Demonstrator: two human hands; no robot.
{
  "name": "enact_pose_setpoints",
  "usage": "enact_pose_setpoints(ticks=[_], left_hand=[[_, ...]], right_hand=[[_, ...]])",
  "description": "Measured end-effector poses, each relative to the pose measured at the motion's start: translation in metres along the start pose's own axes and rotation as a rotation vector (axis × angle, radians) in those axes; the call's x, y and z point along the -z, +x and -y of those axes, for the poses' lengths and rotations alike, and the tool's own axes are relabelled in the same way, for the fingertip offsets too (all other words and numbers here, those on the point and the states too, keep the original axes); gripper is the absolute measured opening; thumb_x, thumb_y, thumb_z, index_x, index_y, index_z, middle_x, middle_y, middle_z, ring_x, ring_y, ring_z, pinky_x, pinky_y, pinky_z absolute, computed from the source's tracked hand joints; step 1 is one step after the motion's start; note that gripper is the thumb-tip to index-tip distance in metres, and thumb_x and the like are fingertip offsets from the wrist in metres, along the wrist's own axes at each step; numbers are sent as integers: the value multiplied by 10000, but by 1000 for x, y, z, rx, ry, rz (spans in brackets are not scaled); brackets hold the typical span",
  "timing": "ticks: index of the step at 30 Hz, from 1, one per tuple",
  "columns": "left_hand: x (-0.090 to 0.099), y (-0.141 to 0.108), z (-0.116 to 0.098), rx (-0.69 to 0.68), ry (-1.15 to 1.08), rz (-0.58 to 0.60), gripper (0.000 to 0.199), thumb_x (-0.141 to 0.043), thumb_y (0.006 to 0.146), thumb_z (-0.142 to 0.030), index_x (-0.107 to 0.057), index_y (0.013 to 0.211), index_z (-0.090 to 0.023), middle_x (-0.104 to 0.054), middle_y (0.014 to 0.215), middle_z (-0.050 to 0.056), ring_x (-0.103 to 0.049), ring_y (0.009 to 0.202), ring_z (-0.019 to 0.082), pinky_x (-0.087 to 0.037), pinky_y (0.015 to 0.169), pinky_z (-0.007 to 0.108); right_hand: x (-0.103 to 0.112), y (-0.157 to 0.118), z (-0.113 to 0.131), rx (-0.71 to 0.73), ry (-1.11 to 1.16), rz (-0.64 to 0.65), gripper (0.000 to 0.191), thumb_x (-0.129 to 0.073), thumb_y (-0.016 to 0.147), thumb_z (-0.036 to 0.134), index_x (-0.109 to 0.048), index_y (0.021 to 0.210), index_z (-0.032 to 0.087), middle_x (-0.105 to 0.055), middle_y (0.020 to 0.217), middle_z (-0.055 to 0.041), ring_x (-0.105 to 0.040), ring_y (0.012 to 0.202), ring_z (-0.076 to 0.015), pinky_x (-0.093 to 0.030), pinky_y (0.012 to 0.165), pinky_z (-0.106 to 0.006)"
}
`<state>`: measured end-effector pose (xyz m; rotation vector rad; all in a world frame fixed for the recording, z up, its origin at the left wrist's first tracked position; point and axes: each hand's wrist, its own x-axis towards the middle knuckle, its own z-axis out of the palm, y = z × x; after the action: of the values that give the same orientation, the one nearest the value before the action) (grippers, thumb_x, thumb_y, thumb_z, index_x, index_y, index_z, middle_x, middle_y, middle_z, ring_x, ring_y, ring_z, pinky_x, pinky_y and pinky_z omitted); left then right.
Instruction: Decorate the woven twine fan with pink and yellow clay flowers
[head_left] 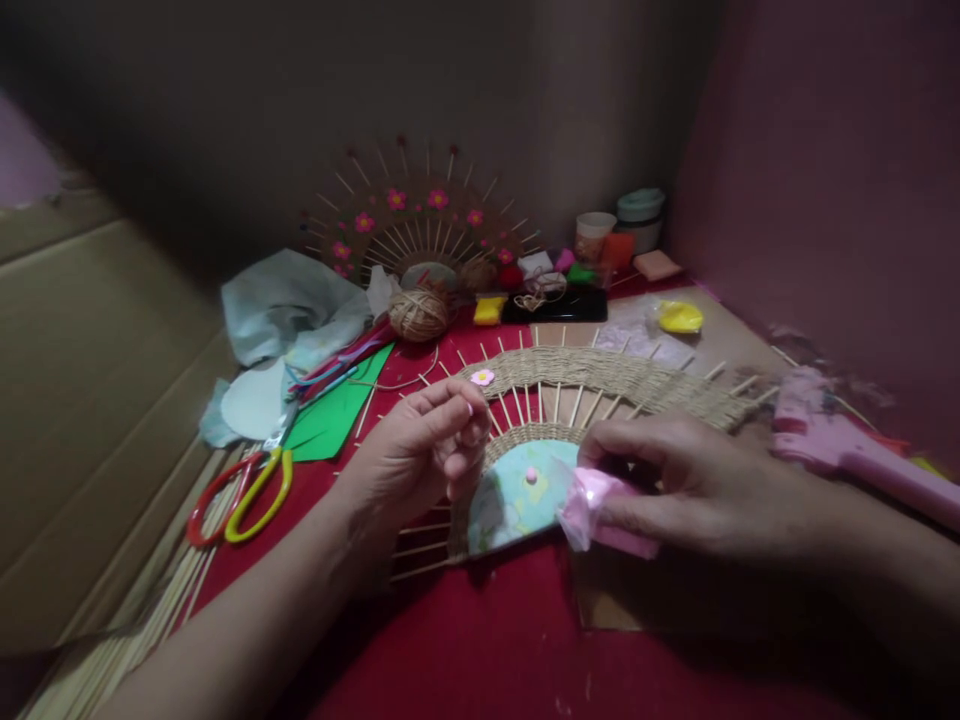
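Note:
My left hand point(439, 435) is raised over the left part of a woven half-round fan point(559, 368), thumb and fingertips pinched on a tiny pink piece point(470, 408). A pink flower with a yellow centre point(482, 377) lies on the fan's outer woven band, just past my fingertips. My right hand point(660, 485) grips a pink clay packet point(592, 505) in clear wrapping, over the fan's right side. Between the hands shows the fan's light-blue patterned centre point(517, 495), with a small pink ball point(531, 475) on it.
Red-and-yellow-handled scissors point(259, 498), green sheet point(330, 415) and sticks point(142, 620) lie left. Behind are a twine ball point(418, 312), a flowered fan point(381, 225), a black phone-like object point(577, 305) and a cup point(594, 235). A pink glue gun point(862, 445) lies right.

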<state>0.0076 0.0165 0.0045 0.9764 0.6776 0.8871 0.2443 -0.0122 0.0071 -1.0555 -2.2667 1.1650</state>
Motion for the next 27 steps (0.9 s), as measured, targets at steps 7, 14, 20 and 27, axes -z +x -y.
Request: enact_pose_setpoints(ticks=[7, 14, 20, 27], left_hand=[[5, -6, -14, 99, 777, 64, 133, -612, 825, -254, -695, 888, -170, -611, 700, 5, -538, 580, 78, -427, 528, 177], [0, -9, -10, 3, 1514, 232, 117, -582, 834, -274, -646, 818, -177, -649, 740, 15, -568, 664, 128, -395, 591, 224], [3, -11, 3, -35, 1667, 313, 75, -541, 850, -238, -567, 812, -179, -612, 766, 8, -554, 704, 137, -381, 634, 242], [3, -11, 1, 12, 1577, 297, 32, -577, 816, -195, -567, 845, -203, -612, 763, -32, -551, 681, 104, -375, 606, 209]], right_hand=[[1, 2, 1, -25, -40, -36, 75, -569, 777, 144, -541, 720, 185, -521, 644, 49, -471, 583, -85, -353, 502, -203], [1, -10, 4, -76, -294, 190, 61, -599, 741, 179, -573, 707, 222, -557, 640, 36, -465, 542, -102, -292, 443, -213], [3, -14, 11, -117, -461, 227, 85, -656, 688, 216, -580, 658, 241, -549, 601, 31, -464, 535, -127, -252, 426, -226], [3, -18, 10, -63, -415, 164, 73, -651, 723, 274, -597, 700, 230, -591, 680, 11, -508, 612, -150, -310, 489, -239]])
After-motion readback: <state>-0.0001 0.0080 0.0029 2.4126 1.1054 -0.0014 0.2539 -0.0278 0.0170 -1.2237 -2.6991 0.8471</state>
